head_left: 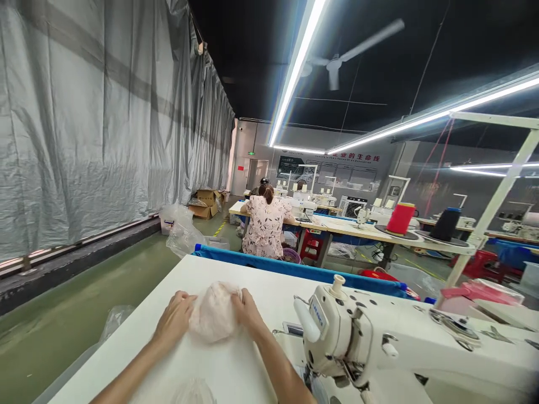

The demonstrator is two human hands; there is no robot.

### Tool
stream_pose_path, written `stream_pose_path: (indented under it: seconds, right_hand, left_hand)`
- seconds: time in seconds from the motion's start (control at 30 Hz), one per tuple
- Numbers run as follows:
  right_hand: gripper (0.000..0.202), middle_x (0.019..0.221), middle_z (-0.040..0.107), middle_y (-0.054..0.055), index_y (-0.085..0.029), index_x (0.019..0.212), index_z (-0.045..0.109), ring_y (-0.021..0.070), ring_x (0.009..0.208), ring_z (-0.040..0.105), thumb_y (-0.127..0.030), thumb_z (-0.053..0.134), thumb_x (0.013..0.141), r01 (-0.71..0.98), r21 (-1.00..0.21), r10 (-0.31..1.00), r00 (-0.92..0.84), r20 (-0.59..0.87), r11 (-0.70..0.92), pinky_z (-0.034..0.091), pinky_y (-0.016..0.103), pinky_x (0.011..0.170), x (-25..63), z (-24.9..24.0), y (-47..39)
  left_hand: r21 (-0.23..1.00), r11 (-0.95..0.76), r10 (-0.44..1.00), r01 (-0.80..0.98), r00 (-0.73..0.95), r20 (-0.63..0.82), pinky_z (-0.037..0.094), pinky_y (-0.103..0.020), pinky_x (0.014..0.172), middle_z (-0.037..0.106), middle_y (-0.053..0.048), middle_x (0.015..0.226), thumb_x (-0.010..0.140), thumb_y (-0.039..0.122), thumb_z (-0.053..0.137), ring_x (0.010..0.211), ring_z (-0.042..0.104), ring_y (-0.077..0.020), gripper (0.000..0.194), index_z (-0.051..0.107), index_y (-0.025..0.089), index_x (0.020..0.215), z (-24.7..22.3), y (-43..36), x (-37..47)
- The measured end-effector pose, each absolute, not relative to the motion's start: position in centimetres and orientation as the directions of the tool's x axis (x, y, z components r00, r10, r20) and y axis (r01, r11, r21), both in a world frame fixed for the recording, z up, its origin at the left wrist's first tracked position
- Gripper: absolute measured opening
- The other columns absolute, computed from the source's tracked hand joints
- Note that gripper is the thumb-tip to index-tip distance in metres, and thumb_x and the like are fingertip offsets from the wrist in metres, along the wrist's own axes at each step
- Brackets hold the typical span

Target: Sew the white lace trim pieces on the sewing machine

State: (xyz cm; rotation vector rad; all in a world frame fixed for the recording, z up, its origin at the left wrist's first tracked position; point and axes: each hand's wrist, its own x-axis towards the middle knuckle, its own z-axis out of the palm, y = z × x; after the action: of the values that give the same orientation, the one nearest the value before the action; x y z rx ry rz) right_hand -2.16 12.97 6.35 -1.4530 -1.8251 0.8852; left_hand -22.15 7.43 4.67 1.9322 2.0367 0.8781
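A soft, rounded bundle of pale pinkish-white cloth (214, 315) rests on the white table top, slightly blurred; its exact kind cannot be made out. On its left side my left hand (176, 315) grips the edge, fingertips partly hidden by the fabric. My right hand (247, 312) pinches the opposite side with the fingers curled in. Nearer to me, a second pale, sheer piece of cloth (191, 391) lies at the bottom edge of the view. The white sewing machine (337, 325) stands just right of my right forearm.
A blue cloth trough (295, 270) runs along the far edge of the table (138, 373). Beyond it a person in a patterned top (266, 227) sits facing away. Red (401, 219) and black thread cones (445, 225) stand at right. Cardboard boxes (206, 203) lie near the curtain.
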Motion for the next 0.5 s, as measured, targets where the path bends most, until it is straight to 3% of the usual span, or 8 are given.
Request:
stream_pose_path:
  seconds: [0.13,0.27,0.33,0.5]
  right_hand:
    - [0.036,0.096,0.062,0.005,-0.013,0.107,0.055,0.0153,0.077,0.061,-0.046,0.048,0.093,0.115,-0.981,0.964,-0.237,0.123,0.154,0.051,0.031,0.067,-1.0,8.0,10.8]
    - [0.058,0.093,0.064,0.007,-0.016,0.105,0.055,0.0184,0.078,0.061,-0.065,0.057,0.076,-0.208,-0.966,0.933,-0.292,0.209,0.152,0.046,0.025,0.058,0.0,10.4,8.0]
    - [0.058,0.092,0.065,0.006,-0.016,0.103,0.056,0.0202,0.082,0.061,-0.063,0.065,0.069,-0.289,-0.948,0.920,-0.319,0.228,0.135,0.045,0.025,0.060,0.8,11.4,6.8]
    - [0.050,0.089,0.063,0.004,-0.017,0.099,0.055,0.0190,0.083,0.059,-0.050,0.071,0.066,-0.352,-0.933,0.904,-0.369,0.216,0.080,0.044,0.024,0.064,2.3,12.7,4.8]
  left_hand:
    - [0.627,-0.038,0.942,0.778,-0.181,0.282,0.047,-0.034,0.085,0.058,-0.012,0.109,0.084,0.023,0.036,0.093,0.060,-0.0221,0.036,0.060,0.014,0.110,6.1,4.9,-23.9]
    - [0.715,-0.078,0.934,0.695,-0.199,0.295,0.051,-0.031,0.080,0.066,-0.008,0.105,0.083,0.038,0.038,0.094,0.064,-0.0228,0.041,0.061,0.019,0.110,6.3,1.6,-24.1]
    - [0.746,-0.094,0.939,0.659,-0.190,0.286,0.051,-0.029,0.081,0.070,-0.007,0.102,0.083,0.043,0.040,0.096,0.065,-0.0227,0.041,0.063,0.021,0.109,5.8,0.0,-23.4]
    - [0.833,-0.078,0.977,0.548,-0.123,0.172,0.049,-0.033,0.089,0.071,-0.006,0.103,0.082,0.051,0.047,0.100,0.065,-0.0252,0.044,0.064,0.023,0.111,5.0,-3.5,-21.7]
